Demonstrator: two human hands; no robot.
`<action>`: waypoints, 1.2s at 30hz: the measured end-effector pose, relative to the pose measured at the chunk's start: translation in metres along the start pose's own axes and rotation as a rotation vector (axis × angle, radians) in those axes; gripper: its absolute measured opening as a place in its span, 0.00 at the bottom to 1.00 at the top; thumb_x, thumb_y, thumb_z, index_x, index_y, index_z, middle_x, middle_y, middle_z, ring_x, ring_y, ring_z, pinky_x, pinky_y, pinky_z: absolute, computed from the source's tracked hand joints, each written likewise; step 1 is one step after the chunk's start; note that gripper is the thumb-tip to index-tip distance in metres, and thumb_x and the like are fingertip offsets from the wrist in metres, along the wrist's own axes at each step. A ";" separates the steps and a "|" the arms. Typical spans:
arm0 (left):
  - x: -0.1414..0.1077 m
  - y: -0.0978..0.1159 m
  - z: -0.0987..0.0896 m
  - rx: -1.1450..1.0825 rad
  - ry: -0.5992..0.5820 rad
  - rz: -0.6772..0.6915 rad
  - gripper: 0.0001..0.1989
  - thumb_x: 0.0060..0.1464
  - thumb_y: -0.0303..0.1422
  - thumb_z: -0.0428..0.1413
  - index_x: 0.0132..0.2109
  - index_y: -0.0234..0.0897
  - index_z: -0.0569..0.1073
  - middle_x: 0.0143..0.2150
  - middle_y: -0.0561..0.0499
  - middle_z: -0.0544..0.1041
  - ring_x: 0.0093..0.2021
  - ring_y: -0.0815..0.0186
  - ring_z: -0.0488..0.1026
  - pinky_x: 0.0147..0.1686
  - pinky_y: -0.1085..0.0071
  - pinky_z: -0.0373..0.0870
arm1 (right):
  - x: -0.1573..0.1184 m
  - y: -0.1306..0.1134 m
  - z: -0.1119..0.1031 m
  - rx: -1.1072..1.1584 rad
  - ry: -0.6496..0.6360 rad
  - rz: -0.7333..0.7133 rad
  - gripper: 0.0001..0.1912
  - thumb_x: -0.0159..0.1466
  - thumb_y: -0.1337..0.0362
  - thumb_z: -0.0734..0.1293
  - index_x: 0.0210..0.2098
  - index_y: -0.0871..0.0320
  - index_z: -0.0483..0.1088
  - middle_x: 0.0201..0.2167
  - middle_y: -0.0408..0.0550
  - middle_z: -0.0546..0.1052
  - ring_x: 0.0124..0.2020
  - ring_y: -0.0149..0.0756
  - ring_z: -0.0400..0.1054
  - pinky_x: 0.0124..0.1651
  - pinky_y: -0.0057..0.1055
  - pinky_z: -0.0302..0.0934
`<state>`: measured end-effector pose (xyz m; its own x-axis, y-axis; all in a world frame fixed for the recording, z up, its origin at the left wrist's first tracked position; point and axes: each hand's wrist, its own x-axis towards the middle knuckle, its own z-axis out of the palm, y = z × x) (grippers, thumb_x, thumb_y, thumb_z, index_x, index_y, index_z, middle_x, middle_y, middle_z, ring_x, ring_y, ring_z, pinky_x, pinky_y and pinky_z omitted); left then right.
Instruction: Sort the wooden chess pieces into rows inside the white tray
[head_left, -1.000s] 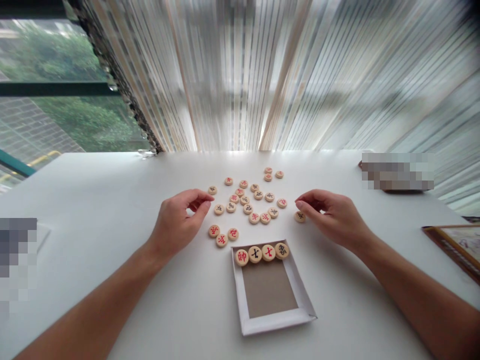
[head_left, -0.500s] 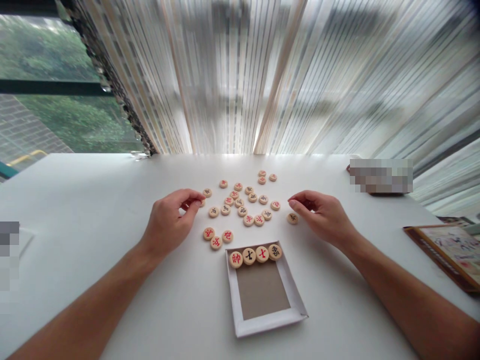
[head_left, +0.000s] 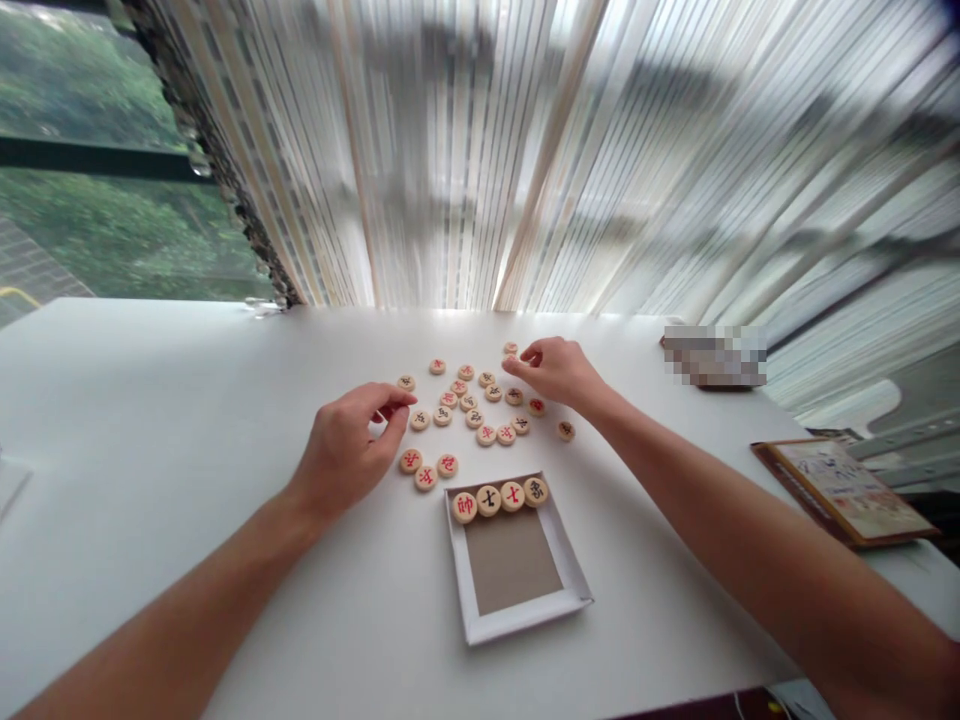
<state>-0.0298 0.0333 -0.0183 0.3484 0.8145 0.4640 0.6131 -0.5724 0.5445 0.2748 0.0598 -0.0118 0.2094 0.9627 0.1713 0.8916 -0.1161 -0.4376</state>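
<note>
Round wooden pieces with red or black characters lie scattered on the white table, among them a red one (head_left: 536,407) and a black one (head_left: 565,431). A white box (head_left: 517,620) with a brown bottom holds a row of several pieces along its far side, a red piece (head_left: 465,507) at the left end. My left hand (head_left: 352,440) hovers at the left of the scatter, thumb and fingertips together near a black piece (head_left: 406,383); what they pinch is hidden. My right hand (head_left: 555,370) reaches to the far pieces, its closed fingertips over a piece below a red one (head_left: 511,348).
On the right of the white table (head_left: 337,620) lies a brown-edged picture book or board (head_left: 847,485). Behind it is a partly pixelated object (head_left: 716,358). A striped curtain (head_left: 435,160) hangs beyond the far edge, with a window at the left.
My right hand has moved forward and left to the far pieces, now covering part of that group. My left hand has stayed nearly in place. The view has shifted slightly right.
</note>
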 end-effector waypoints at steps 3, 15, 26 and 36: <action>0.000 -0.002 0.001 -0.002 0.002 0.013 0.10 0.64 0.34 0.56 0.43 0.38 0.82 0.40 0.46 0.86 0.37 0.59 0.81 0.38 0.68 0.78 | 0.008 -0.012 0.006 -0.081 -0.007 0.049 0.18 0.64 0.49 0.74 0.35 0.60 0.82 0.35 0.61 0.84 0.39 0.53 0.79 0.39 0.39 0.67; -0.004 0.005 0.004 -0.084 0.008 0.076 0.09 0.64 0.31 0.56 0.43 0.36 0.81 0.39 0.46 0.85 0.37 0.60 0.81 0.42 0.66 0.78 | -0.015 -0.013 -0.007 0.195 0.022 0.009 0.08 0.62 0.60 0.74 0.32 0.59 0.77 0.30 0.54 0.83 0.34 0.45 0.79 0.39 0.37 0.71; -0.025 0.052 0.008 -0.681 -0.263 -0.191 0.10 0.63 0.38 0.63 0.45 0.37 0.84 0.38 0.48 0.87 0.38 0.62 0.83 0.37 0.70 0.78 | -0.122 -0.030 -0.019 1.082 -0.383 -0.076 0.19 0.60 0.56 0.81 0.47 0.58 0.84 0.37 0.51 0.85 0.34 0.35 0.76 0.34 0.30 0.73; -0.033 0.068 0.008 -0.977 -0.431 -0.315 0.09 0.64 0.35 0.66 0.46 0.35 0.86 0.39 0.46 0.88 0.38 0.64 0.83 0.40 0.72 0.79 | -0.141 -0.040 -0.023 1.370 -0.520 0.028 0.15 0.52 0.71 0.86 0.38 0.58 0.83 0.31 0.45 0.85 0.30 0.29 0.78 0.33 0.19 0.74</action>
<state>0.0063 -0.0319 -0.0021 0.6088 0.7928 0.0304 -0.0383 -0.0089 0.9992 0.2194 -0.0768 0.0020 -0.2103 0.9762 -0.0520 -0.2423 -0.1036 -0.9646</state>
